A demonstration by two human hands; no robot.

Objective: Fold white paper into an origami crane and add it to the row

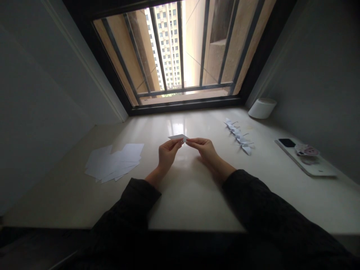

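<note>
Between my two hands, above the middle of the white sill, is a small folded piece of white paper (178,136). My left hand (167,150) pinches its near edge between thumb and fingers. From the other side my right hand (204,147) pinches the same edge, its fingertips almost touching the left ones. A pointed flap of the paper sticks out beyond the fingers towards the window; the rest is hidden by them. To the right stands a row of several white paper cranes (238,135). A loose pile of white paper sheets (114,162) lies to the left.
At the right lies a pale phone (315,169) with a round grip on its back. A white cylindrical object (262,108) stands in the back right corner. Beyond the sill (194,202) is a barred window (182,107), with side walls left and right.
</note>
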